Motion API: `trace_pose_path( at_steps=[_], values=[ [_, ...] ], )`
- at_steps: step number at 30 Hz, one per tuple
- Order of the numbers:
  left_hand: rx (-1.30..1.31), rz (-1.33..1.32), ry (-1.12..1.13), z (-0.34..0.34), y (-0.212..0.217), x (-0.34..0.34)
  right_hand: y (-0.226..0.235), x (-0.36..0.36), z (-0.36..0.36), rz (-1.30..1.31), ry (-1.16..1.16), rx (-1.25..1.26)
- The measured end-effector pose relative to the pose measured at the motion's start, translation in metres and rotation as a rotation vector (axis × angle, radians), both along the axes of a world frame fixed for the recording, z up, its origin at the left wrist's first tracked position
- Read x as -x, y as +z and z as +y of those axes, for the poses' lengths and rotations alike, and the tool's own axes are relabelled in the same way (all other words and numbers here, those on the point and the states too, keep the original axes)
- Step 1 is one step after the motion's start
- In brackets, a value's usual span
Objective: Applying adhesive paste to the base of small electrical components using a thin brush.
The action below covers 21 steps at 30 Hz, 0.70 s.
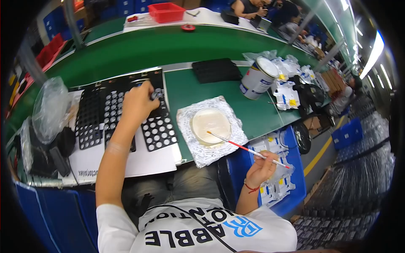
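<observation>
My right hand [260, 168] grips a slim paintbrush [242, 147] with a white and red handle. Its bristles point left, over a shallow round dish [211, 123] of cream-coloured material. Under the dish lies a crumpled printed sheet [188, 147]. My left hand [139, 102] reaches over the black trays, its fingers curled in; what they hold, if anything, is hidden. Beneath and beside it, a black tray [159, 134] carries rows of round pale pieces. More such pieces fill another tray [113, 109] to the left, and a further black tray [89, 116] has round holes.
A paint can [259, 78] stands at the back right, beside white moulded parts [287, 95]. A blue bin [297, 168] with similar parts sits right of my lap. Clear plastic bags [51, 109] are at far left. A black flat tray [216, 71] lies behind the dish.
</observation>
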<state>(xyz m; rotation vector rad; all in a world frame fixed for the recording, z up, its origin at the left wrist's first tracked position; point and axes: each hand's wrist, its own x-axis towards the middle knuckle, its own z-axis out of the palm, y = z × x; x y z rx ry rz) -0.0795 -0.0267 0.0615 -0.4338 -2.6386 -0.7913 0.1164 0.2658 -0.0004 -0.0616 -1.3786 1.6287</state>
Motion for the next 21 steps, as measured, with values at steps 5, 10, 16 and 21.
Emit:
trace_pose_path(
  at_steps=[5, 10, 16, 21],
  values=[
    [-0.204, -0.041, -0.225, 0.002, 0.016, -0.089, -0.004, -0.003, 0.006, -0.019, -0.114, -0.096],
    [-0.361, -0.133, -0.122, -0.009, 0.0, -0.154, 0.003, 0.0, -0.001, 0.013, -0.127, -0.238],
    [-0.596, -0.286, -0.101, -0.015, -0.028, -0.179, 0.007, 0.001, -0.006, -0.01, -0.167, -0.503],
    [-1.05, -0.417, -0.182, -0.016, -0.044, -0.183, 0.006, 0.004, -0.012, -0.003, -0.108, -0.476]
  ],
)
